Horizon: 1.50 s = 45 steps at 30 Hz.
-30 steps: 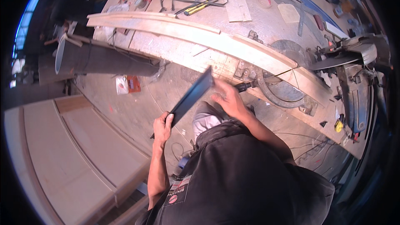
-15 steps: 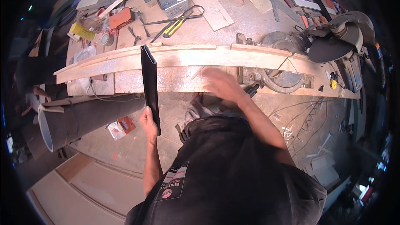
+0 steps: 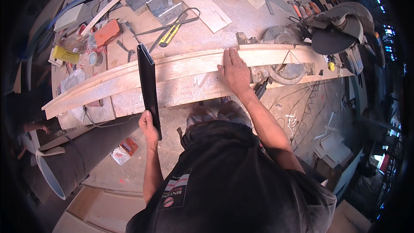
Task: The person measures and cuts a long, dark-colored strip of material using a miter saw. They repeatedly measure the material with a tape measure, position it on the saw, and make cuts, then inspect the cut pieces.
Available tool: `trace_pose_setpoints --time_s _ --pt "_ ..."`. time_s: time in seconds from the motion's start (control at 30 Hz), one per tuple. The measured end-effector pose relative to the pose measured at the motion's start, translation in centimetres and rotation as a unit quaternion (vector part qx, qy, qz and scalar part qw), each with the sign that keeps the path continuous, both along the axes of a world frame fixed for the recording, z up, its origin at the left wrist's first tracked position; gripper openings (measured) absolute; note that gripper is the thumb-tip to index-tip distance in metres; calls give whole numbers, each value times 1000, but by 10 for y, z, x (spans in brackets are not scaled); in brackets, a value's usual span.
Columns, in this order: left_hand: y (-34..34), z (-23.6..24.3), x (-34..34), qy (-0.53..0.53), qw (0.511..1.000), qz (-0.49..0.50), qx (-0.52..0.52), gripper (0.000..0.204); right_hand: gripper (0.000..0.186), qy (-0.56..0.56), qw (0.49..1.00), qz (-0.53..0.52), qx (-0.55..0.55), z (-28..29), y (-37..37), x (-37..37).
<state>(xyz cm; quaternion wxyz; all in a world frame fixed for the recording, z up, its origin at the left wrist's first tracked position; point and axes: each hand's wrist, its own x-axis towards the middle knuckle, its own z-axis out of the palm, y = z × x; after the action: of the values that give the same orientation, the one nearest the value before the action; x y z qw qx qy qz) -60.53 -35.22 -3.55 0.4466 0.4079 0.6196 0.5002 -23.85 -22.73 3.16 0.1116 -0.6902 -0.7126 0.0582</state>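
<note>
The left hand (image 3: 148,126) is gripping one black, hollow, rectangular bar (image 3: 148,88) left of centre; the right hand (image 3: 237,74) is lying flat, unclenched, on one long, pale wooden board (image 3: 185,70) crossing the upper middle. One yellow-and-black cutter (image 3: 170,34) is resting upper centre-left.

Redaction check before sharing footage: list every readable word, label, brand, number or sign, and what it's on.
Black shirt: printed patch, red and white lettering upside down in view, partly legible; wording withheld.
Yellow container on the bench: dark print, too small to read.
Orange-and-white packet on the floor: markings too small to read.
Black hollow bar in the left hand: no lettering visible.
</note>
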Motion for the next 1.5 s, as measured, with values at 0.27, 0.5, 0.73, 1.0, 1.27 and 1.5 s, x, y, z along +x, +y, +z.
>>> trace_pose_setpoints --time_s 0.27,0.5,0.73,1.0,1.27,1.5 --pt "16 6 -5 -27 999 -29 -28 46 40 3 1000 -14 22 20 -5 -1" --pt "25 12 -9 -16 998 -68 10 43 59 67 986 154 -2 -24 -40 -4" --pt "41 21 -6 -36 997 -68 8 41 67 187 947 262 -3 -54 -44 -58" --pt "46 20 -33 -52 997 -57 1 42 88 75 991 104 -28 -53 -22 -138" --pt "47 27 -47 20 999 -28 26 46 71 245 955 168 4 -46 -20 -111" --pt "46 8 -41 -62 996 -68 12 43 69 8 983 -167 77 -33 -18 34"
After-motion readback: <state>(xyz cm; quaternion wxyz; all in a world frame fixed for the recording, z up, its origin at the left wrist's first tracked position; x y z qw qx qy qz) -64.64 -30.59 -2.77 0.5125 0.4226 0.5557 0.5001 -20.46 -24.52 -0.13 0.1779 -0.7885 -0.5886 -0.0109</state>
